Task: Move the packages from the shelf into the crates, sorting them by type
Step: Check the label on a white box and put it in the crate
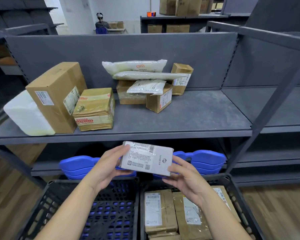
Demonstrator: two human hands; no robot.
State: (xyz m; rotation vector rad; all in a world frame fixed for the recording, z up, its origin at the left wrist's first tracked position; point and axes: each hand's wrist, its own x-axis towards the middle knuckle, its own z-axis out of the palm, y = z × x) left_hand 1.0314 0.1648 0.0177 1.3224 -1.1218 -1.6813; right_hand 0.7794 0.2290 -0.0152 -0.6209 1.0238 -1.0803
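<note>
The right crate of brown boxes lies just under the right hand; it and the left hand hold the grey box by its short ends.

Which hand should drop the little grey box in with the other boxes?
Probably the right hand: it holds the small grey cardboard box right over the black plastic crate where brown cardboard boxes lie.
</note>
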